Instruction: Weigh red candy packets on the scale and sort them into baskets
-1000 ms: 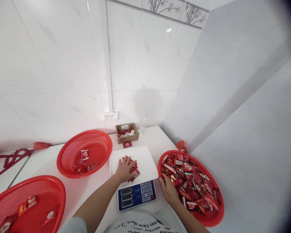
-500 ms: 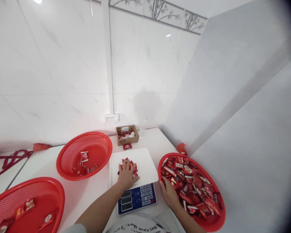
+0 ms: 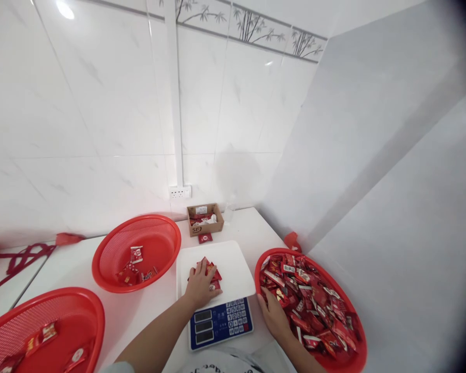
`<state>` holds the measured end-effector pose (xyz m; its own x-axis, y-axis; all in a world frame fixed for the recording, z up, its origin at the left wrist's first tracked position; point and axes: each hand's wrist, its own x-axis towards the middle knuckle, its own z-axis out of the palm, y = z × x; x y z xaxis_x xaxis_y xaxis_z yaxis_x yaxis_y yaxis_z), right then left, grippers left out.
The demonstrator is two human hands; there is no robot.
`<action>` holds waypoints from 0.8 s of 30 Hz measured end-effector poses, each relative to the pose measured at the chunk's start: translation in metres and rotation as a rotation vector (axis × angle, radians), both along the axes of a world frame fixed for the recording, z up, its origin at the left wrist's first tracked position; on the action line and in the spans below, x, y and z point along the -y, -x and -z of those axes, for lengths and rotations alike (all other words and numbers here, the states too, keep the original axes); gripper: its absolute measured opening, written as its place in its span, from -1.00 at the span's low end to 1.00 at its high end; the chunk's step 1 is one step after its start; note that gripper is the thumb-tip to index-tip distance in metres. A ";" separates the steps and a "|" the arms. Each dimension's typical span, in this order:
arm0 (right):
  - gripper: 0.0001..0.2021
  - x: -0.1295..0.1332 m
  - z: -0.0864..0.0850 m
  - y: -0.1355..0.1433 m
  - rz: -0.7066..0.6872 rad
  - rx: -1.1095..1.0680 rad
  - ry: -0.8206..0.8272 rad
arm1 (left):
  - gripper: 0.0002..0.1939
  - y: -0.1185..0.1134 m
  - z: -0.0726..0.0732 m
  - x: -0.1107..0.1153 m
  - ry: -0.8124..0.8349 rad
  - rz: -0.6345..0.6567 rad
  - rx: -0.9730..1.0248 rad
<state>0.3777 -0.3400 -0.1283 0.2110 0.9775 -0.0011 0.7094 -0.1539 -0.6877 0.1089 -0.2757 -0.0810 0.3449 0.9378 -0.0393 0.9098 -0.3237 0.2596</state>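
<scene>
My left hand point(image 3: 200, 286) lies over a small pile of red snack packets point(image 3: 214, 273) on the white pan point(image 3: 233, 264) of a digital scale point(image 3: 220, 324). Its fingers are spread on top of the packets, and its palm hides part of them. On the right, a red plastic basket point(image 3: 363, 339) is heaped with similar red and white packets point(image 3: 314, 305). My right hand point(image 3: 274, 311) grips the near-left rim of that basket, its thumb and fingertips at the edge.
Two more red baskets, one farther back point(image 3: 101, 264) and one nearer point(image 3: 99, 316), hold a few packets at left. Behind the scale stand a small cardboard box point(image 3: 205, 228) of packets and one loose packet point(image 3: 205, 238). A grey wall point(image 3: 404, 233) borders the right side.
My left hand has drawn slightly back toward me and to the left over the pile, showing more packets. My right hand stays at the basket's rim. The view has tilted up a little.
</scene>
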 end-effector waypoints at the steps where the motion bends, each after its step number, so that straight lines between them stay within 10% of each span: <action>1: -0.42 0.000 -0.001 0.000 0.000 -0.002 -0.004 | -0.19 0.000 0.000 0.000 0.007 -0.005 -0.001; 24: -0.35 0.000 -0.005 0.003 0.008 -0.047 0.080 | -0.65 0.018 -0.008 -0.044 0.067 -0.208 0.281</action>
